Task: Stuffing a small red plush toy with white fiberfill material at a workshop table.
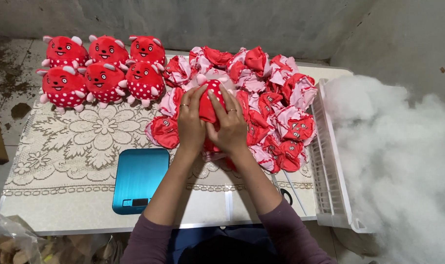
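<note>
Both of my hands hold one red plush toy (211, 103) with white dots, above the middle of the table. My left hand (190, 122) grips its left side and my right hand (231, 126) presses its right side; each hand wears a ring. Under and behind the hands lies a heap of unstuffed red and pink toy skins (271, 105). At the back left, several stuffed red toys (103, 73) with faces stand in two rows.
A teal kitchen scale (138, 178) lies on the lace cloth (71, 146) near the front edge. Scissors (284, 191) lie at the front right. A white plastic crate (332, 161) stands on edge at the right, beside a big mass of white stuffing fibre (398, 156).
</note>
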